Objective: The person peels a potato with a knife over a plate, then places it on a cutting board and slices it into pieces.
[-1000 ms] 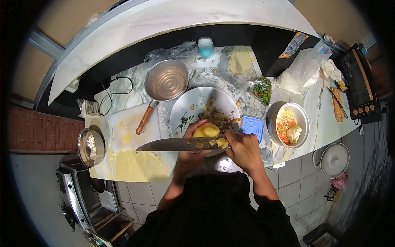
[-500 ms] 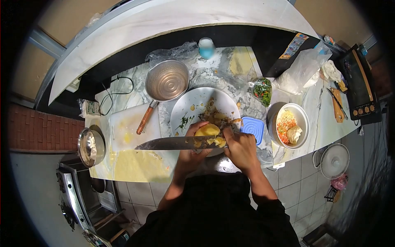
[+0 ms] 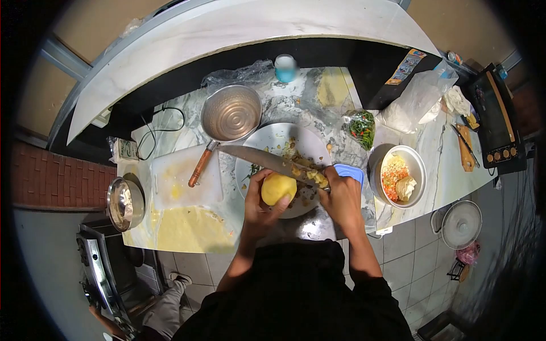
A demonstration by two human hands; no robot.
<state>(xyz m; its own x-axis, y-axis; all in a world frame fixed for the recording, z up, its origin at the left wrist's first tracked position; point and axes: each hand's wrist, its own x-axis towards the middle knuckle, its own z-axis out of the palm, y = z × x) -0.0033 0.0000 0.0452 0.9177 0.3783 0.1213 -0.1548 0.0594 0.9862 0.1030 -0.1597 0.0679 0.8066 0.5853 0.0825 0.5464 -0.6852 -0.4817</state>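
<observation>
My left hand (image 3: 255,207) is wrapped round a peeled yellow potato (image 3: 278,189), its smooth top facing up. In my right hand (image 3: 343,200) is the handle of a large knife (image 3: 256,157), whose blade points up and left, just beyond the potato. Bits of yellow flesh and peel cling to the blade near the handle. Below both hands lies a wide white plate (image 3: 311,140) with brown peelings and green scraps on it, partly hidden by the knife and hands.
A saucepan (image 3: 232,112) and a white cutting board (image 3: 170,167) lie left, with a metal bowl (image 3: 126,204) at the edge. To the right are a blue lid (image 3: 351,172), a bag of chillies (image 3: 359,128) and a pot of chopped vegetables (image 3: 418,165). Another person's leg (image 3: 168,307) shows lower left.
The knife has swung from lying level across the front of the potato to slanting beyond it. My left hand has turned and lowered the potato. Another person has appeared at the lower left.
</observation>
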